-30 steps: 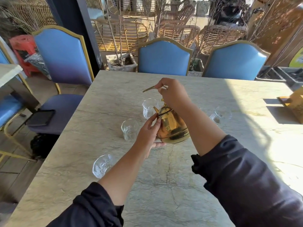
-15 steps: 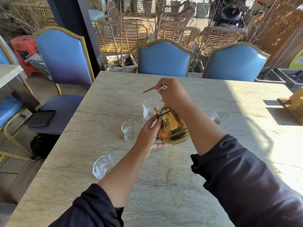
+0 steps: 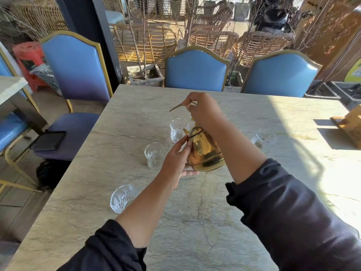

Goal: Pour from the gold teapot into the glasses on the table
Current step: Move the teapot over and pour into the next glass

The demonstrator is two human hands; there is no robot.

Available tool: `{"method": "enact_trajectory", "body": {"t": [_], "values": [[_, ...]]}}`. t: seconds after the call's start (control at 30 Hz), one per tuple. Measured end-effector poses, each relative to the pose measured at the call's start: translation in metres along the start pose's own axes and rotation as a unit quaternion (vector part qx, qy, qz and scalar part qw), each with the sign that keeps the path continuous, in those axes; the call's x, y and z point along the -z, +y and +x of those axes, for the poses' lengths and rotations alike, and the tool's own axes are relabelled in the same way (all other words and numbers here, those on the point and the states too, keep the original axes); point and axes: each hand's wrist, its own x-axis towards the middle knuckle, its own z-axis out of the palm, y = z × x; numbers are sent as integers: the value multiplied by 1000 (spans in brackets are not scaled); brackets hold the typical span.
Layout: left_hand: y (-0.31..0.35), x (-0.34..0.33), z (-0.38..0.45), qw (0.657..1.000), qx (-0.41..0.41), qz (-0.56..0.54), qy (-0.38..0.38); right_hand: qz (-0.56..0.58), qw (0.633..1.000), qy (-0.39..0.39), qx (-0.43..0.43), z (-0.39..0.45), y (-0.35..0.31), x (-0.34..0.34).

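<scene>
The gold teapot (image 3: 205, 151) hangs tilted above the stone table (image 3: 136, 118), its spout toward a clear glass (image 3: 176, 130) behind it. My right hand (image 3: 203, 110) grips the thin gold handle from above. My left hand (image 3: 175, 163) cups the pot's lower side and base, fingertips on the lid seam. Another glass (image 3: 155, 157) stands just left of my left hand. A third glass (image 3: 122, 198) stands nearer me by my left forearm. One more glass (image 3: 263, 136) sits to the right, beyond my right arm. No stream of liquid is visible.
Blue gold-trimmed chairs stand behind the table (image 3: 196, 70), (image 3: 281, 75) and at its left (image 3: 76, 65), one with a black pouch (image 3: 47, 140) on its seat. A wooden stand (image 3: 349, 124) sits at the right table edge. Strong sunlight covers the right side.
Almost nothing has moved. The teapot and both hands hold the same tilted pose over the glasses; the view has shifted only slightly.
</scene>
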Motion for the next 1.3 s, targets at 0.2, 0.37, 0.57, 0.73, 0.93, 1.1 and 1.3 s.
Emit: {"method": "enact_trajectory", "body": {"t": [0.2,0.37,0.57,0.73,0.93,1.1,1.3], "values": [[1,-1,0,1000,1,4,-1,2,1000,5,-3,0,-2,1],[0,1,0,1000,-5,15,-9,6,1000,11,-9,-3,-2,2],[-4,5,-2,999,-21,46,-15,41,998,37,-15,-16,4,2],[-5,9,-5,997,-26,64,-27,86,994,65,-32,-34,18,-1],[-15,20,-19,993,-49,102,-34,137,986,92,-36,-62,25,-7],[-26,35,-45,992,-49,108,-47,127,990,63,-5,-87,14,-9],[-40,52,-72,996,-36,67,-51,100,995,14,16,-105,-4,-15]]}}
